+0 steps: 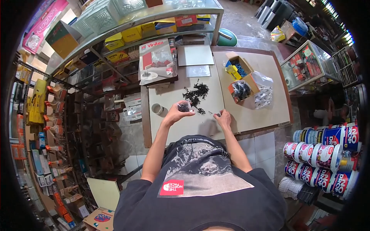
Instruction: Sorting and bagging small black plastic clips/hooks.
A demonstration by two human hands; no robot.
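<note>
My left hand (177, 113) holds a small clear plastic bag of black screws (184, 107) above the table (188, 127). To its right, my right hand (223, 118) pinches a few small dark pieces, seemingly screws, between thumb and fingers. Just beyond the hands lies a loose, spread pile of black screws (197, 94) on the white tabletop. A grey cup (157, 109) stands left of my left hand. Farther right are an open box of blue fasteners (237, 68), a box with a plastic bag of black pieces (241, 91) and a clear bag of pale pieces (263, 95).
A Vinilex catalogue (157, 60) and a white board (195, 55) lie at the table's back, before a glass display counter (127, 24). Stocked shelves (55, 115) stand at left. Stacked paint buckets (321, 161) are at right, where a seated person (328, 114) is partly visible.
</note>
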